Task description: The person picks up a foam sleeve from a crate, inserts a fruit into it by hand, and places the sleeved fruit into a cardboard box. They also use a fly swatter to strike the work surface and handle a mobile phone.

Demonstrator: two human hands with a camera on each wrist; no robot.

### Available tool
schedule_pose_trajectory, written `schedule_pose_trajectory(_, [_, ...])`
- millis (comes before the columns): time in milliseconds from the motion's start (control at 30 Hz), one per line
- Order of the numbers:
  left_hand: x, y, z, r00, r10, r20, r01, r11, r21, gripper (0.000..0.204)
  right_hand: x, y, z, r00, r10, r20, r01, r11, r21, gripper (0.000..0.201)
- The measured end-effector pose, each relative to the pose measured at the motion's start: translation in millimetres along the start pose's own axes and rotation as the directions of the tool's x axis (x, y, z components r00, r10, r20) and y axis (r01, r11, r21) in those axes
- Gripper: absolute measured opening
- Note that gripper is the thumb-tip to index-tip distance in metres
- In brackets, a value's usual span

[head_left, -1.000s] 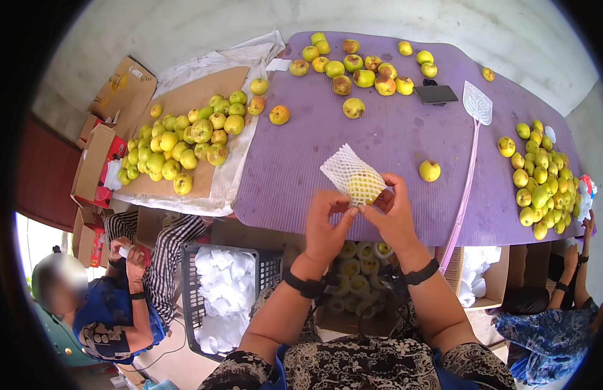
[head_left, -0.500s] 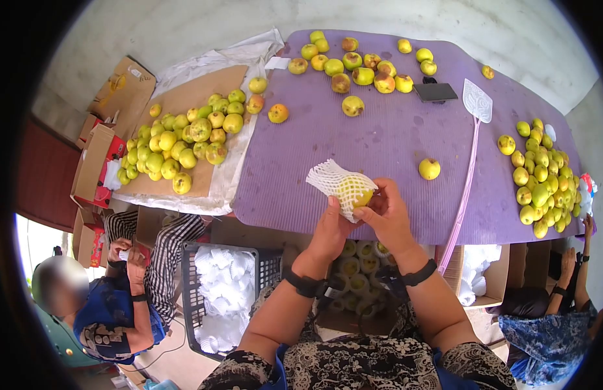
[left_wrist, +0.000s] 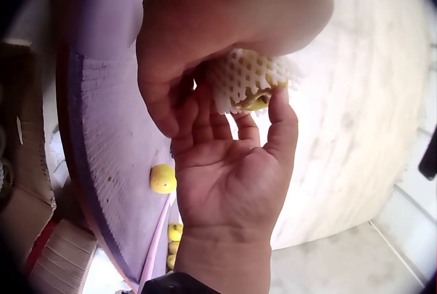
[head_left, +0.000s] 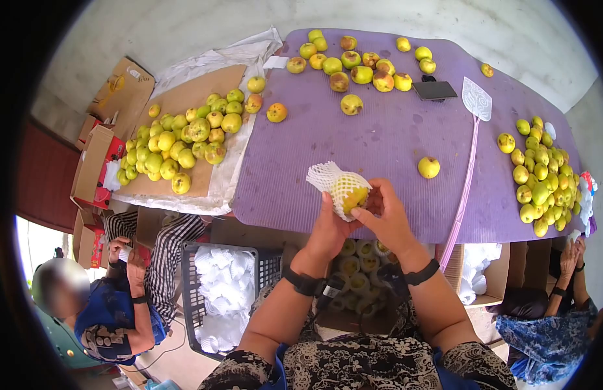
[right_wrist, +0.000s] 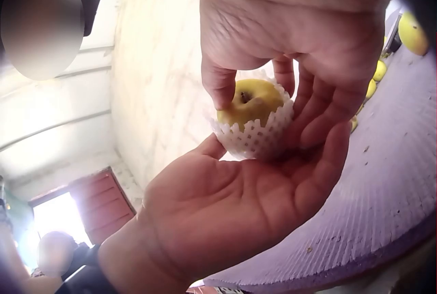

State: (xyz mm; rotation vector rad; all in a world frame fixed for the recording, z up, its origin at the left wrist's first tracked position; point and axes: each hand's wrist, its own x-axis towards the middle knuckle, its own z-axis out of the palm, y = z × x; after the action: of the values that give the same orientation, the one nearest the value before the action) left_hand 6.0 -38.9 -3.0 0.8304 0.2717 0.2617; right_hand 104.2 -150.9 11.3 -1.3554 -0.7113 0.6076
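A yellow-green apple point(head_left: 357, 197) sits inside a white foam net sleeve point(head_left: 331, 177) above the purple table's front edge. My left hand point(head_left: 329, 227) cups the sleeved apple from below, its thumb up along the near side. From the right, my right hand point(head_left: 388, 211) grips the bare end, thumb on the skin and fingers round the far side. In the right wrist view the apple's point(right_wrist: 254, 103) hollow shows above the sleeve's jagged rim point(right_wrist: 256, 137). The sleeve's other end sticks out loose toward the upper left in the head view.
Apples pile up on cardboard point(head_left: 204, 185) at left and on the purple table point(head_left: 295, 162) at right. A fly swatter point(head_left: 476, 101) and a phone point(head_left: 435, 90) lie there. Below stand a crate point(head_left: 270, 273) of foam sleeves and a box of wrapped apples point(head_left: 359, 283). People sit either side.
The sleeved apple has tilted, its loose sleeve end swinging left and down. My left hand has shifted from pinching the sleeve's edge to cupping it from below; little differs over the last half second.
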Motion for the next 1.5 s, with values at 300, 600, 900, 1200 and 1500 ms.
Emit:
schedule_pose_trajectory(300, [-1.0, 0.7, -8.6, 1.0, 0.019, 0.004, -0.018, 0.992, -0.127, 0.076, 0.1, 2.3, 0.5, 0.997, -0.072, -0.02, 0.071, 0.997, -0.042, 0.032])
schedule_pose_trajectory(600, [-3.9, 3.7, -4.6, 0.983, 0.121, 0.14, -0.123, 0.992, 0.007, 0.079, -0.1, 13.5, -2.5, 0.998, -0.059, -0.031, 0.057, 0.997, -0.048, 0.031])
schedule_pose_trajectory(900, [2.7, -4.9, -4.5, 0.965, 0.258, 0.037, -0.261, 0.96, 0.103, 0.079, 0.3, 18.0, 0.3, 0.996, -0.072, -0.06, 0.069, 0.996, -0.052, 0.03])
schedule_pose_trajectory(1200, [5.5, -17.3, -13.2, 0.952, 0.285, 0.113, -0.289, 0.957, 0.019, 0.079, -3.8, 16.3, 10.1, 0.988, -0.092, -0.126, 0.066, 0.978, -0.196, 0.028])
schedule_pose_trajectory(1500, [0.4, 6.8, -14.5, 0.966, 0.256, -0.034, -0.227, 0.904, 0.363, 0.083, 12.1, -4.6, -23.6, 0.975, -0.207, -0.078, 0.144, 0.861, -0.487, 0.017])
